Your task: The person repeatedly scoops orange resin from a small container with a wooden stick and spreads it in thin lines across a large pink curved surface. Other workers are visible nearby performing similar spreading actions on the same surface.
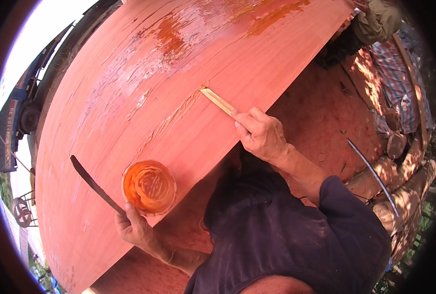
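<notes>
A broad, pinkish wooden board [105, 147] stretches before me, streaked with wet amber liquid. My right hand [263, 134] is closed around a flat, pale wooden stick [219, 102]. The stick's far tip touches the board, at the end of a glossy ridged streak [166, 120]. Down to the left, a round tub of amber liquid [149, 188] is at the board's near edge. My left hand [138, 231] grips a thin dark strip [94, 182] that points up and left. Its thumb lies against the tub's rim; the fingers beneath are hidden.
Darker amber patches [171, 36] cover the board's far part. Another person [377, 22] is at the upper right. Logs [404, 193] and a striped sheet [394, 68] lie on the right, near a pale, thin curved strip [374, 177]. A blue vehicle [18, 110] stands beyond the left edge.
</notes>
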Motion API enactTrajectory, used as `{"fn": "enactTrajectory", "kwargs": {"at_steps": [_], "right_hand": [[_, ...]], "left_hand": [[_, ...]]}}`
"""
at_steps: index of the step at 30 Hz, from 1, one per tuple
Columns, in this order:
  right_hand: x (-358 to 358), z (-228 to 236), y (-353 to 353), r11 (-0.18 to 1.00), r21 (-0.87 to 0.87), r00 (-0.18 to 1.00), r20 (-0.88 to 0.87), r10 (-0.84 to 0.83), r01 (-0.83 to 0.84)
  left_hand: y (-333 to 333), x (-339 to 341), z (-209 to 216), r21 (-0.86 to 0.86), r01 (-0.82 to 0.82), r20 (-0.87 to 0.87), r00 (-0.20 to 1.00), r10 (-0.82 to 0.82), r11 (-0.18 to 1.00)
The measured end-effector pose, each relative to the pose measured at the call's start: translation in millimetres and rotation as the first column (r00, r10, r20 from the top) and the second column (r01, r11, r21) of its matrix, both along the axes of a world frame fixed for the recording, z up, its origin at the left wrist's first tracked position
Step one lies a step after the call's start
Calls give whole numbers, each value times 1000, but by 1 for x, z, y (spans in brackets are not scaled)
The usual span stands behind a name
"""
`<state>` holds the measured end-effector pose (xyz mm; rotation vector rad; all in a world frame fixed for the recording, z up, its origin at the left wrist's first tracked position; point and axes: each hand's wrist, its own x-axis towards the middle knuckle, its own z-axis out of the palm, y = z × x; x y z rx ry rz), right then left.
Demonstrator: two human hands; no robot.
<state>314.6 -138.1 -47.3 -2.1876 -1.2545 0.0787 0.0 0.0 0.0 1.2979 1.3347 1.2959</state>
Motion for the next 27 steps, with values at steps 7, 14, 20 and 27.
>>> {"fn": "enactTrajectory", "kwargs": {"at_steps": [7, 14, 20, 27], "right_hand": [[15, 14, -3, 958, 262, 875, -484, 26, 117], [8, 11, -7, 972, 235, 968, -248, 34, 26], [16, 7, 1, 959, 272, 982, -188, -24, 75], [18, 18, 7, 990, 142, 997, -75, 30, -20]], "left_hand": [[1, 2, 0, 24, 41, 20, 999, -42, 999], [-1, 2, 3, 1, 44, 25, 999, -44, 999], [-1, 7, 7, -17, 57, 18, 998, -57, 998], [-1, 7, 8, 10, 106, -9, 994, -106, 994]]}}
